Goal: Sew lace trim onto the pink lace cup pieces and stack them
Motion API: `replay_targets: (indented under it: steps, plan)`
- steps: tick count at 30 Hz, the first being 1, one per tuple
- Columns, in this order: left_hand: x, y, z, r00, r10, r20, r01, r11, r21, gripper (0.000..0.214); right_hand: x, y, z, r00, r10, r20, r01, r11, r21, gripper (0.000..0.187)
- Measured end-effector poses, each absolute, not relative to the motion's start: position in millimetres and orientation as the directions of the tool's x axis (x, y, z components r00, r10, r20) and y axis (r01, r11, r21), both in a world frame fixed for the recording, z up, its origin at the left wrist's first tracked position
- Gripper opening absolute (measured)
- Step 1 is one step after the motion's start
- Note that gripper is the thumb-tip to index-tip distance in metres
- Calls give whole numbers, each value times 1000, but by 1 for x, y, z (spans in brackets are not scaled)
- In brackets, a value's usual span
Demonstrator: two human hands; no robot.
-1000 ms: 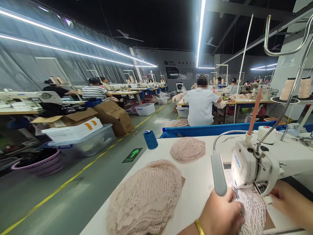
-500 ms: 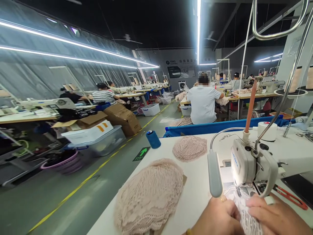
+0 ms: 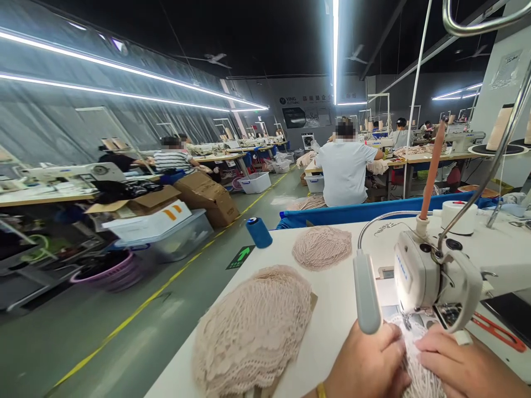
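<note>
A strip of pale lace lies under the needle area of a white sewing machine. On the lace's left edge my left hand is closed, its fingers curled, partly behind the lamp head. My right hand presses and pinches the same lace from the right, below the machine head. A grey lamp on a bendable neck lights the stitching spot. Left of my hands a large stack of beige lace pieces rests on the table, with a smaller lace stack behind it.
A blue thread cone stands at the table's left edge. Red-handled thread snips and a dark flat object lie right of the machine. A white thread cone stands behind. Ahead, a person in a white shirt sits sewing.
The camera view has shifted slightly. My left hand has moved a little closer to the needle area, and both hands still hold the lace.
</note>
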State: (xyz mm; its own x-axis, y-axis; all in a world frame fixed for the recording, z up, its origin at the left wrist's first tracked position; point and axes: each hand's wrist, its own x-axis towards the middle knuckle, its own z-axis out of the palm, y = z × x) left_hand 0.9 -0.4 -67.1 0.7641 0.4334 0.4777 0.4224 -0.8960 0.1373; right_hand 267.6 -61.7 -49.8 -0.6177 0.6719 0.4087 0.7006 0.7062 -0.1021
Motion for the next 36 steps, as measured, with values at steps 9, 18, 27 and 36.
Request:
replay_targets:
  steps: [9, 18, 27, 36]
  plan:
    - [-1, -1, -71, 783, 418, 460, 412, -903, 120, 27, 269, -61, -48, -639, 621, 454, 666, 742, -77, 38]
    - [-1, -1, -69, 772, 423, 474, 425, -899, 109, 26, 266, -58, -46, -667, 629, 399, 671, 740, -45, 36]
    - [0, -2, -64, 786, 399, 472, 437, -899, 31, 35, 277, -59, -56, -621, 645, 445, 727, 686, 20, 60]
    - [3, 3, -63, 787, 461, 410, 511, -860, -14, 64, 270, -59, -43, -526, 685, 504, 831, 540, 135, 44]
